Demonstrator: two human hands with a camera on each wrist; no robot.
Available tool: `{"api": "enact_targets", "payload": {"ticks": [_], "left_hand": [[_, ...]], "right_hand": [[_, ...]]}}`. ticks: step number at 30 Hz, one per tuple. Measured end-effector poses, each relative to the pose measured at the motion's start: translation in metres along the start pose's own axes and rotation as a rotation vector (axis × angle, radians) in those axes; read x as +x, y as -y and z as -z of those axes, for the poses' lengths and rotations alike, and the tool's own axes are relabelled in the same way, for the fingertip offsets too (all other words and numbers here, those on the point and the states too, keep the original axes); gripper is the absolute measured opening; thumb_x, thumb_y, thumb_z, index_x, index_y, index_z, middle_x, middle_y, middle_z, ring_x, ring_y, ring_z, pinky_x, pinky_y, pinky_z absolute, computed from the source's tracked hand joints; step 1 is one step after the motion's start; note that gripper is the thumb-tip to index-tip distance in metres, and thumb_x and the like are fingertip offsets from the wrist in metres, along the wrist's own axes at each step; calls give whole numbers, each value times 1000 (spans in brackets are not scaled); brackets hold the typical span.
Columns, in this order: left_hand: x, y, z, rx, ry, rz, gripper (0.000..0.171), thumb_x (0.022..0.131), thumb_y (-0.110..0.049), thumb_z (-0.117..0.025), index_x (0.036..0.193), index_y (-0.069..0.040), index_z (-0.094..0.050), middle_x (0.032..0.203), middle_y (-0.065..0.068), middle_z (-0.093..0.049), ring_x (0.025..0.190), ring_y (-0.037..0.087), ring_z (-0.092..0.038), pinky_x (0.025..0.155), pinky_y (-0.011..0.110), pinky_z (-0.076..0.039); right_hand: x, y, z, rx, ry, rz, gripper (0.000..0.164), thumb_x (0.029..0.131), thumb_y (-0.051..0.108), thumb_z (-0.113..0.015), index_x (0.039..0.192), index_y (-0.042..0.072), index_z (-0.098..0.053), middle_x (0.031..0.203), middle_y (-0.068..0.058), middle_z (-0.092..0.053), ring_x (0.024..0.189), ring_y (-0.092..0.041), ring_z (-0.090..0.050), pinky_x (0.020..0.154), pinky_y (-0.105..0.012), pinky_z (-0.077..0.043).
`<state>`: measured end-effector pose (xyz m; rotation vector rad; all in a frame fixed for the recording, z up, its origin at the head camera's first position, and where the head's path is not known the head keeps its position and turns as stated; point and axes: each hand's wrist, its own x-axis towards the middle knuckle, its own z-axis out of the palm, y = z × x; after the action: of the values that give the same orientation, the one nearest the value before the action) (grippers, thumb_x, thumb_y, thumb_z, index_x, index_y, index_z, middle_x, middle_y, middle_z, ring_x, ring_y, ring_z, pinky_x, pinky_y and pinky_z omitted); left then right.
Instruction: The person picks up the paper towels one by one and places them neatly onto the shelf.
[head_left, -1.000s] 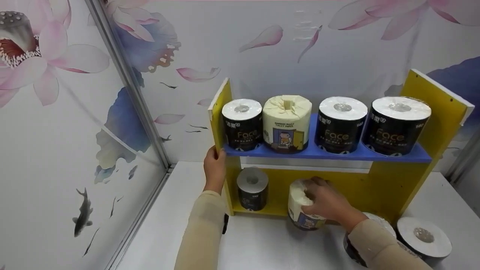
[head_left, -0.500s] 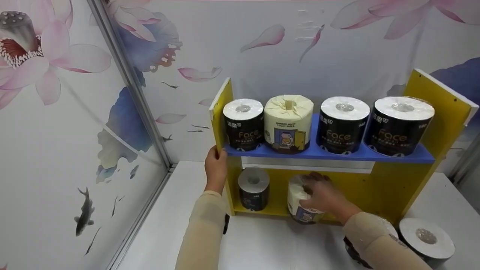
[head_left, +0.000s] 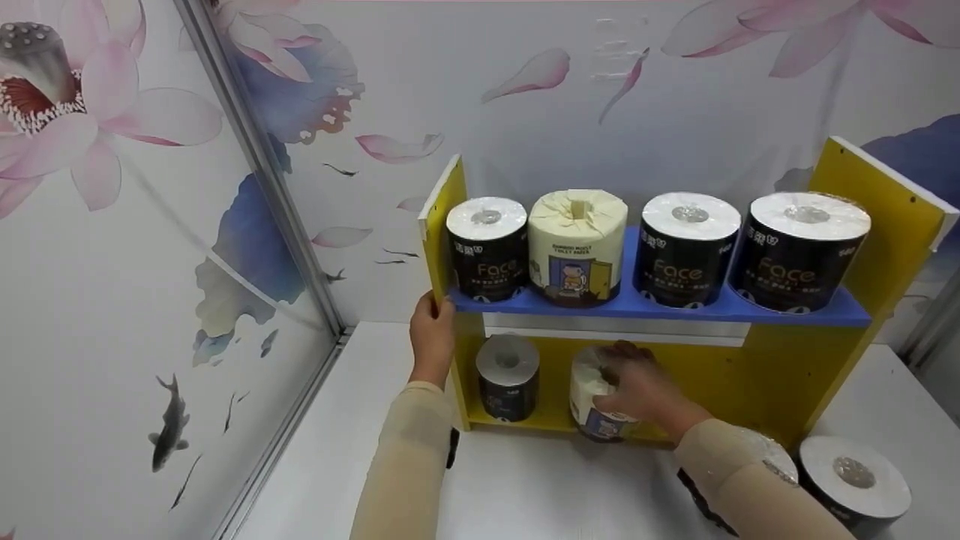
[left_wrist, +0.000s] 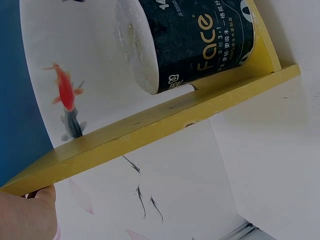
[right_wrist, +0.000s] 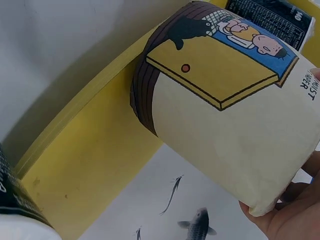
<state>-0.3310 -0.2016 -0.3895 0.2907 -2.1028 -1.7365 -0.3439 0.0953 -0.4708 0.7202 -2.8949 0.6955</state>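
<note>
My right hand (head_left: 643, 391) grips a cream-wrapped toilet paper roll (head_left: 589, 397) by its top. In the head view the roll overlaps the front edge of the yellow lower shelf (head_left: 555, 421). The right wrist view shows its cartoon door print (right_wrist: 215, 75) up close, with fingers (right_wrist: 280, 220) at its top end. My left hand (head_left: 433, 341) holds the yellow side panel (head_left: 442, 217) of the rack at the height of the blue upper shelf (head_left: 675, 316). A black-wrapped roll (head_left: 508, 379) stands on the lower shelf at the left.
On the upper shelf stand a black roll (head_left: 486, 251), a cream roll (head_left: 576, 251) and two more black rolls. On the white table (head_left: 525, 495) at front right are another roll (head_left: 855, 476) and one partly behind my right sleeve (head_left: 735, 465). Printed walls (head_left: 360, 67) enclose the table.
My right hand has carried the cream roll slightly back and left, toward the lower shelf. The left hand keeps its place on the side panel.
</note>
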Motion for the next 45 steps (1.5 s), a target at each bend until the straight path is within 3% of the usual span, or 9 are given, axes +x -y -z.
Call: {"api": "enact_targets", "payload": {"ticks": [8,16,24,30,45], "left_hand": [[0,0,0,8,-7,-20,43,99,-24,-47,137,-3,-49,128,15,-57,109,27,-53,96,42,-42],[0,1,0,-1,-7,-12,44,99,-24,-48,137,-3,-49,127,14,-57,110,27,-53,97,43,-42],[1,0,-1,18,-21,-26,43,99,-23,-48,136,-2,-50,125,16,-58,108,28,-53,95,44,-42],[1,1,-1,15,-17,-8,42,100,-23,-48,137,-3,-50,127,15,-58,110,27,-54,96,43,-42],[0,2,0,-1,-3,-17,43,99,-25,-47,137,-4,-49,127,14,-57,108,27,-52,96,43,-42]], "right_hand": [[7,0,-3,28,-7,-18,81,74,31,-76,144,2,-44,145,-20,-43,136,-40,-33,112,-55,-21],[15,1,-8,56,-10,-46,83,74,31,-75,145,6,-43,148,-20,-40,138,-41,-29,110,-56,-25],[22,3,-14,37,-91,-22,75,70,29,-77,138,10,-52,132,-15,-50,119,-39,-43,97,-53,-41],[26,4,-20,16,-140,-2,71,67,27,-78,132,10,-56,119,-11,-55,108,-36,-48,89,-50,-46],[35,9,-24,-4,-34,-71,77,71,30,-74,139,4,-49,127,-17,-49,116,-41,-43,96,-52,-43]]}}
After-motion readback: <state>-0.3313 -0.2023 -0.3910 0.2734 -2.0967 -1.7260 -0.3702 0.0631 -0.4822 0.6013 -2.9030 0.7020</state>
